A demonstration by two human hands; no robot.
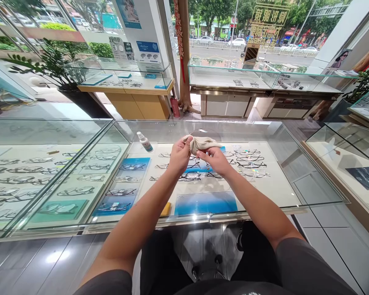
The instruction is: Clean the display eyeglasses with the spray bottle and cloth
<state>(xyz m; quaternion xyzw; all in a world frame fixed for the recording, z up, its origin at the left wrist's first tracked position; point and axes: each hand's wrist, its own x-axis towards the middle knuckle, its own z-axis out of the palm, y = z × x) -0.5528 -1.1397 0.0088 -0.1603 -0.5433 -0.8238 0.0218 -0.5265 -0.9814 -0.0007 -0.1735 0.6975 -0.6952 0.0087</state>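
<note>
A crumpled beige cloth (204, 143) is bunched up between my two hands, above the glass top of a display case. My left hand (181, 155) pinches its left part, thumb on top. From the right, my right hand (215, 159) grips the lower edge with its fingers curled under. Whether something is wrapped inside the cloth, I cannot tell. A small white spray bottle (144, 142) stands upright on the glass to the left of my hands. Behind the cloth a round tray or mirror (206, 132) lies partly hidden.
Rows of eyeglasses (190, 176) lie under the glass of the display case (160, 196), some on blue panels (206, 204). More glass cases stand left, right and by the windows. A red fire extinguisher (174, 106) stands beside a wooden trunk (184, 61). My legs are below the counter's near edge.
</note>
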